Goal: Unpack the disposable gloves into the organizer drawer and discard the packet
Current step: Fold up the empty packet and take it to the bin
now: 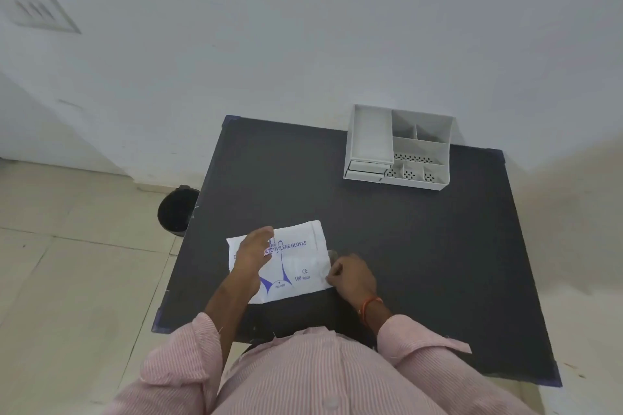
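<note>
A white packet of disposable gloves with blue print lies flat on the black table, near its front left. My left hand hovers over or rests on the packet's left half, fingers spread. My right hand is at the packet's right edge, fingers curled and pinching that edge. The white desk organizer stands at the table's far side, with open compartments on the right and two small drawers at its lower left, both shut.
A black waste bin stands on the tiled floor just left of the table's left edge. A white wall runs behind the table. My pink striped shirt fills the bottom of the view.
</note>
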